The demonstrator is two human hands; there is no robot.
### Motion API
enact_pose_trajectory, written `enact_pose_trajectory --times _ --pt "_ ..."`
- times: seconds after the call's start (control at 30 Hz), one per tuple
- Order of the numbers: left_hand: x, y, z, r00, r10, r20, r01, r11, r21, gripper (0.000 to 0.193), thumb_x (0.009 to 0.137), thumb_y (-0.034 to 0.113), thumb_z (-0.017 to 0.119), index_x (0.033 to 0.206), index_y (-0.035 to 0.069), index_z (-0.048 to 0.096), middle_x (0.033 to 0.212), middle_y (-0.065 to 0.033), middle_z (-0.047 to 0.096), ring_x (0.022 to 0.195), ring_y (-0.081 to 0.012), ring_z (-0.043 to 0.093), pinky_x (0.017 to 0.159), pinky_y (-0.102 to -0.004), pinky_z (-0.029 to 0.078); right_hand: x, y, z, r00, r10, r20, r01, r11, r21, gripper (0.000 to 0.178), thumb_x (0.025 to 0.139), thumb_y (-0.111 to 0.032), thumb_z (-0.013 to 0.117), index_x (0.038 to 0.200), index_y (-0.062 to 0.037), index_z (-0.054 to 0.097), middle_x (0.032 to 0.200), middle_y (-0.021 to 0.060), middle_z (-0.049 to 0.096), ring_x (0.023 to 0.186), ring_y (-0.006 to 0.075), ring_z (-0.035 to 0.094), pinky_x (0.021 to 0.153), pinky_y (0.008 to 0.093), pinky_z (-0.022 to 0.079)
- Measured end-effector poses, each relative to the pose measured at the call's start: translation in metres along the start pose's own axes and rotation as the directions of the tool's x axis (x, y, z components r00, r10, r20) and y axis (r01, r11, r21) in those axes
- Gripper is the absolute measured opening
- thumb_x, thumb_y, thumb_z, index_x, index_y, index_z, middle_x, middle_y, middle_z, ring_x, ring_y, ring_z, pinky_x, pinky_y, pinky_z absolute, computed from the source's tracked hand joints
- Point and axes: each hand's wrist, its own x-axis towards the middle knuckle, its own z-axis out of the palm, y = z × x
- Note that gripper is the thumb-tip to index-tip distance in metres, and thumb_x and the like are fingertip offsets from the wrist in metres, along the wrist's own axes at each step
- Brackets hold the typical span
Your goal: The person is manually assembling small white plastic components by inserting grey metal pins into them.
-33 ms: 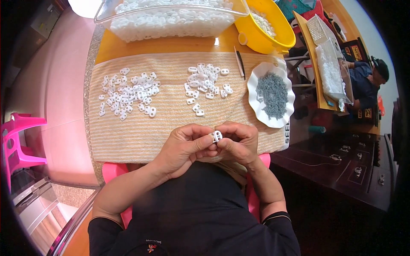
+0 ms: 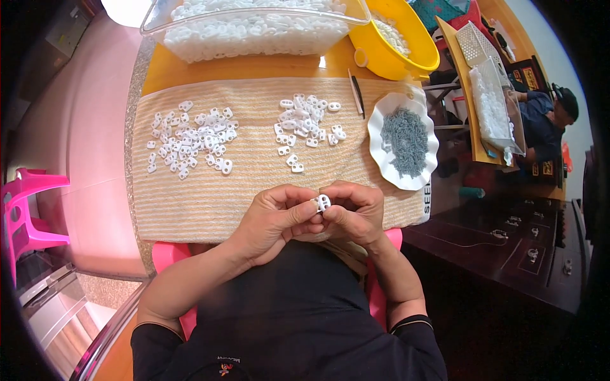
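My left hand (image 2: 283, 219) and my right hand (image 2: 356, 213) meet just above the near edge of a striped cloth. Between their thumbs and fingertips they pinch a small white plastic two-hole cord lock (image 2: 324, 202), its holes facing up. The fingers partly cover it. Beyond my hands lies a loose pile of white two-hole pieces (image 2: 305, 117). A wider pile of similar white pieces (image 2: 194, 141) spreads to the left. On the right, a white wavy-rimmed dish (image 2: 376, 136) holds a heap of small grey springs (image 2: 406, 143).
At the back stand a clear bin (image 2: 254, 47) full of white parts and a yellow basin (image 2: 416, 66). A black-and-white thin tool (image 2: 358, 95) lies near the dish. Left is a pink stool (image 2: 38, 216); far right, a person (image 2: 543, 120) sits by another bin.
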Motion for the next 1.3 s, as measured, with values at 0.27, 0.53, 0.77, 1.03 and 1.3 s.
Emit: enact_pose_trajectory --times 0.27,0.53,0.77,1.03,1.3 --pt "-0.002 -0.004 0.0 1.0 0.023 -0.011 -0.023 1.0 0.007 0.015 0.089 0.006 0.062 0.103 0.002 0.061 0.095 -0.0117 0.066 0.081 -0.0186 0.067 0.073 -0.0286 0.059 0.0 0.003 0.002 0.998 -0.056 0.011 0.056 0.998 0.019 0.026 0.082 -0.007 0.072 0.104 0.0058 0.064 0.09 0.0128 0.065 0.079 0.015 0.062 0.069 0.0246 0.049" --pt "-0.004 -0.004 0.005 0.998 0.053 0.037 -0.055 0.997 0.045 0.013 0.088 0.009 0.064 0.099 0.005 0.057 0.093 -0.0086 0.064 0.084 -0.0182 0.065 0.075 -0.0299 0.057 -0.001 0.003 0.002 0.981 -0.19 0.048 0.192 0.981 -0.028 0.027 0.082 -0.006 0.071 0.106 0.0048 0.064 0.089 0.0131 0.061 0.075 0.0157 0.062 0.064 0.0235 0.05" --pt "-0.011 -0.008 0.006 0.988 0.087 0.126 -0.095 0.994 0.057 0.011 0.088 0.008 0.065 0.089 0.006 0.054 0.09 -0.0083 0.063 0.081 -0.0188 0.064 0.072 -0.03 0.056 -0.007 0.001 0.003 0.951 -0.304 0.054 0.307 0.95 -0.065 0.026 0.081 -0.008 0.073 0.103 0.0043 0.066 0.085 0.0123 0.062 0.072 0.0147 0.061 0.06 0.0225 0.049" --pt "-0.018 -0.01 0.011 0.97 0.115 0.213 -0.138 0.986 0.098 0.009 0.087 0.008 0.066 0.087 0.004 0.058 0.084 -0.0062 0.064 0.079 -0.0137 0.065 0.071 -0.0257 0.055 -0.016 -0.011 0.005 0.905 -0.414 0.104 0.426 0.866 -0.261 0.025 0.077 -0.01 0.076 0.097 0.0031 0.068 0.077 0.0105 0.064 0.068 0.0132 0.058 0.059 0.0233 0.043" --pt "-0.016 -0.008 0.009 0.969 0.118 0.219 -0.151 0.978 0.144 0.011 0.088 0.01 0.066 0.088 0.004 0.057 0.083 -0.0064 0.063 0.078 -0.0142 0.063 0.07 -0.0262 0.054 -0.017 -0.017 0.007 0.924 -0.368 0.105 0.376 0.82 -0.431 0.028 0.074 -0.017 0.077 0.098 -0.003 0.068 0.074 0.0089 0.064 0.067 0.0181 0.063 0.06 0.0281 0.049"
